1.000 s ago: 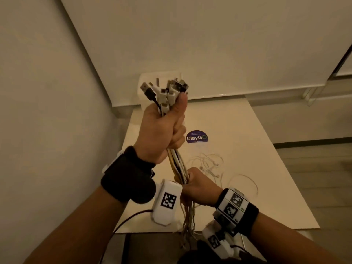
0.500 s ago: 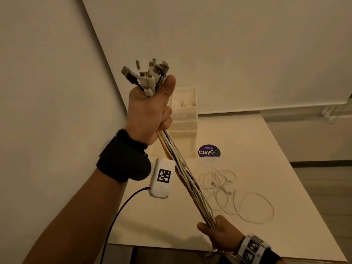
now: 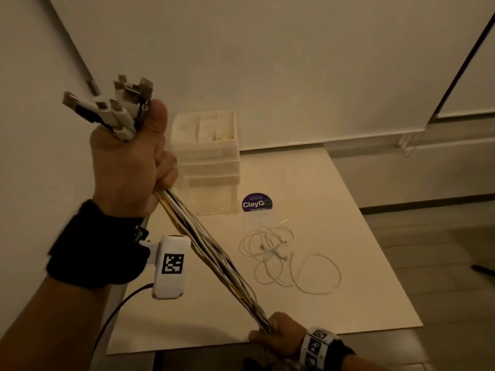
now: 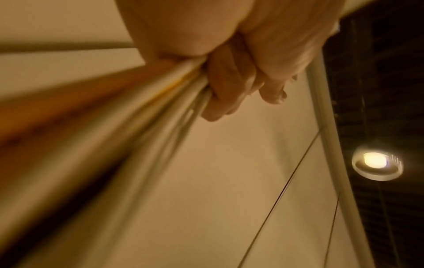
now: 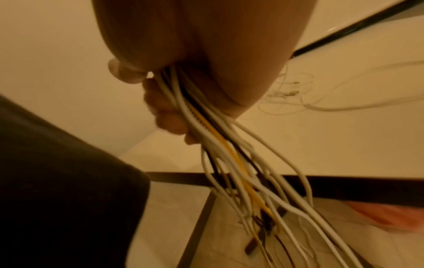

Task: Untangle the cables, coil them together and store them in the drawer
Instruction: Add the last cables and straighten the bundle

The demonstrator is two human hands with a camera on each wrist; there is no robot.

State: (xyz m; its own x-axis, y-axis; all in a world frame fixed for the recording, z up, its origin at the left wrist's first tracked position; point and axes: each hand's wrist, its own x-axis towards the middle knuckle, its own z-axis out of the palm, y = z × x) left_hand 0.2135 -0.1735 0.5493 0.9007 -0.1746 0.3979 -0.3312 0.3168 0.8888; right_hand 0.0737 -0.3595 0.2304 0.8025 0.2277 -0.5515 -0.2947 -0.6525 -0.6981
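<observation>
A thick bundle of white, black and yellow cables (image 3: 211, 253) runs taut between my two hands above the table's left side. My left hand (image 3: 128, 162) is raised high and grips the bundle just below its plugs (image 3: 117, 108), which fan out above my thumb. My right hand (image 3: 278, 336) grips the same bundle low at the table's front edge; its loose ends (image 5: 259, 204) hang below my fist. In the left wrist view my fingers (image 4: 229, 85) curl round the blurred cable bundle (image 4: 142, 130). The pale drawer unit (image 3: 209, 164) stands at the back of the table, drawers closed.
A thin white cable (image 3: 284, 258) lies in loose loops on the cream table (image 3: 348, 210), right of the bundle. A round purple ClayGo sticker (image 3: 256, 202) sits before the drawer unit. A wall runs close on the left. Tiled floor lies beyond the table's right edge.
My left hand has risen with the plug ends while my right hand slid down along the bundle toward the table's front edge, drawing the cables out straight. The view has tilted up.
</observation>
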